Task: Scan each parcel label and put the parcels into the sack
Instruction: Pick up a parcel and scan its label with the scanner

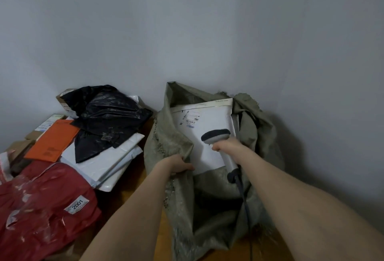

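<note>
By the wall (207, 32), frayed olive sack (166, 134), white labelled mailer (209, 148) inside, left hand (178, 164) gripping rim, right hand (227, 145) clasping scanner (216, 135)

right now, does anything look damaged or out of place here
The red poly parcel at lower left is scuffed, white patches showing across its wrinkled skin. The woven sack is frayed along its edge near the left hand.

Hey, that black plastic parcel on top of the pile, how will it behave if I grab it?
The black plastic parcel looks crumpled and baggy, so it will probably flop and sag. Its glossy film may slip in a grip. Lying draped, it shouldn't roll.
</note>
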{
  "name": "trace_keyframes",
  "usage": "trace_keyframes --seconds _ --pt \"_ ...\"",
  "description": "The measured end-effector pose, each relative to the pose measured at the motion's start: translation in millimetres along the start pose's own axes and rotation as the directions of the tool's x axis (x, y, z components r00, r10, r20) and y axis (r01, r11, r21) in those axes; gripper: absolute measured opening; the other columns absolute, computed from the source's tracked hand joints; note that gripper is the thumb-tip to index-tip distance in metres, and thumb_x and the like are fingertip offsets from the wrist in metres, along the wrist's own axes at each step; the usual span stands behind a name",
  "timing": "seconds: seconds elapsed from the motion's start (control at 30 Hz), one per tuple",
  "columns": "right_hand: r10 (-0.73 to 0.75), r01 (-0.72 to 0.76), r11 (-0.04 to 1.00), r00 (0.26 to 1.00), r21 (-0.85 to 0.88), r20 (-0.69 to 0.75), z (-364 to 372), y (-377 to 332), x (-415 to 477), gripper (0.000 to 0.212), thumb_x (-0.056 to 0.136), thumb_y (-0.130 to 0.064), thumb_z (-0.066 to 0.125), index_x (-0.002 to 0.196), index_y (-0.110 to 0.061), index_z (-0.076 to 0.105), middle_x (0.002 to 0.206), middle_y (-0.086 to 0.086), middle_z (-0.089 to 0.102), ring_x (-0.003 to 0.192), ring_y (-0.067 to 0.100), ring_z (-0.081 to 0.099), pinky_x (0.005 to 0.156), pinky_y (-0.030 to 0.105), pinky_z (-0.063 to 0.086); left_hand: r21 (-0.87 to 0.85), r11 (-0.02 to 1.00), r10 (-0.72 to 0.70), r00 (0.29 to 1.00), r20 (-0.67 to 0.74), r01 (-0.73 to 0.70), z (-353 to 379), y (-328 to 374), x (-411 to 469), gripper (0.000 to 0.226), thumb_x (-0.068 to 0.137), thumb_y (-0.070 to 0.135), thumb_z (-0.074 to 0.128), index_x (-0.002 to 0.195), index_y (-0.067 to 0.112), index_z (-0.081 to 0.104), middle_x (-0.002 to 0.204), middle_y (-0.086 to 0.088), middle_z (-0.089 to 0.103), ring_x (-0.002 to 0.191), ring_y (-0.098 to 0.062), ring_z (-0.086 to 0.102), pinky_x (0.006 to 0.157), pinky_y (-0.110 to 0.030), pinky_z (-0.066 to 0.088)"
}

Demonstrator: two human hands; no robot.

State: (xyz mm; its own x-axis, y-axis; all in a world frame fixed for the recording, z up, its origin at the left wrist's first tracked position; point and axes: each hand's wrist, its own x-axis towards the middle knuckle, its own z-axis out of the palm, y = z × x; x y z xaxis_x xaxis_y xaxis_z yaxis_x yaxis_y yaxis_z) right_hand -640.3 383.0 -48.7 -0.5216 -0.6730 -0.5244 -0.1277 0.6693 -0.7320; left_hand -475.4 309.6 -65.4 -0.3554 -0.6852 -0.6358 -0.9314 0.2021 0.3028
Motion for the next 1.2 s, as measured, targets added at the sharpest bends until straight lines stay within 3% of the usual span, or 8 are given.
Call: trace_keyframes --seconds 0.2,0.33,0.43,0.63,0.8,0.9,1.0,1.2 --pt "-0.048 0.048 0.999 0.998 0.004 -0.038 -15 -17 19 0.048 0.083 -0.017 0.071 0.127 -0.003 0.056 0.121 0.010 0.061 0.106 0.026 0.063 0.088 0.033 0.053 -0.077 0.995 -0.067 0.997 0.032 0.069 -32 23 -4 0.077 0.090 0.060 0.050 0.144 0.007 0.034 0.141 -0.012 0.047 0.112 -0.027 0.055 0.070 -0.031 0.044" --pt "-0.085 0.108 0.951 0.992 0.289 -0.093 -55 -58 26 0.036 0.085 -0.011 0.068 0.118 -0.003 0.056 0.095 0.008 0.060 0.065 0.024 0.066 0.080 0.040 0.059 -0.075 0.997 -0.020 0.899 -0.437 -0.015 -78 51 8 0.063 0.089 0.058 0.054 0.117 0.001 0.058 0.113 -0.015 0.065 0.098 -0.030 0.063 0.068 -0.032 0.045" --pt "-0.086 0.126 0.933 0.988 0.337 -0.132 -74 -77 33 0.049 0.082 -0.016 0.070 0.125 0.000 0.052 0.104 0.014 0.062 0.084 0.030 0.067 0.086 0.043 0.057 -0.012 0.996 0.062 0.812 -0.580 -0.084 -91 84 18 0.028 0.092 0.029 0.056 0.106 0.005 0.060 0.099 -0.011 0.067 0.093 -0.029 0.062 0.070 -0.030 0.043" --pt "0.019 0.039 0.951 0.983 0.308 -0.183 -94 -91 73 0.036 0.086 -0.016 0.067 0.119 -0.005 0.056 0.075 0.005 0.054 0.058 0.017 0.054 0.072 0.029 0.055 0.108 0.981 0.191 0.872 -0.451 -0.159 -101 126 58 0.033 0.088 0.008 0.053 0.120 0.008 0.059 0.111 -0.011 0.065 0.092 -0.026 0.061 0.081 -0.032 0.051" --pt "0.006 0.021 0.996 0.956 0.088 -0.293 -95 -95 120 0.042 0.089 -0.030 0.061 0.124 -0.008 0.056 0.126 0.009 0.059 0.119 0.026 0.055 0.105 0.034 0.043 0.188 0.950 0.299 0.902 -0.313 -0.250 -101 141 119 0.067 0.084 0.023 0.070 0.143 0.013 0.039 0.135 -0.012 0.050 0.112 -0.029 0.057 0.088 -0.035 0.051" --pt "0.026 -0.009 0.998 0.963 0.065 -0.267 -85 -89 156 0.055 0.077 -0.035 0.066 0.125 -0.008 0.057 0.126 0.011 0.057 0.123 0.029 0.050 0.099 0.035 0.046 0.278 0.914 0.357 0.910 -0.212 -0.295 -96 146 150 0.087 0.078 0.033 0.075 0.150 0.022 0.028 0.149 -0.013 0.036 0.130 -0.031 0.043 0.099 -0.038 0.042" --pt "0.080 -0.043 0.982 0.976 0.181 -0.203 -73 -67 204 0.068 0.052 -0.035 0.068 0.114 -0.008 0.062 0.107 0.010 0.064 0.105 0.030 0.061 0.095 0.043 0.052 0.341 0.879 0.375 0.925 -0.063 -0.333 -89 144 169 0.097 0.073 0.041 0.079 0.151 0.029 0.024 0.156 -0.011 0.025 0.140 -0.030 0.028 0.110 -0.043 0.034" --pt "0.173 -0.126 0.953 0.973 0.274 -0.154 -68 -56 203 0.010 0.071 -0.002 0.066 0.076 0.000 0.058 0.064 0.013 0.061 0.062 0.026 0.061 0.068 0.036 0.057 0.388 0.859 0.357 0.934 0.010 -0.332 -86 140 177 0.093 0.073 0.036 0.080 0.150 0.032 0.028 0.152 -0.011 0.025 0.135 -0.033 0.035 0.097 -0.040 0.042"
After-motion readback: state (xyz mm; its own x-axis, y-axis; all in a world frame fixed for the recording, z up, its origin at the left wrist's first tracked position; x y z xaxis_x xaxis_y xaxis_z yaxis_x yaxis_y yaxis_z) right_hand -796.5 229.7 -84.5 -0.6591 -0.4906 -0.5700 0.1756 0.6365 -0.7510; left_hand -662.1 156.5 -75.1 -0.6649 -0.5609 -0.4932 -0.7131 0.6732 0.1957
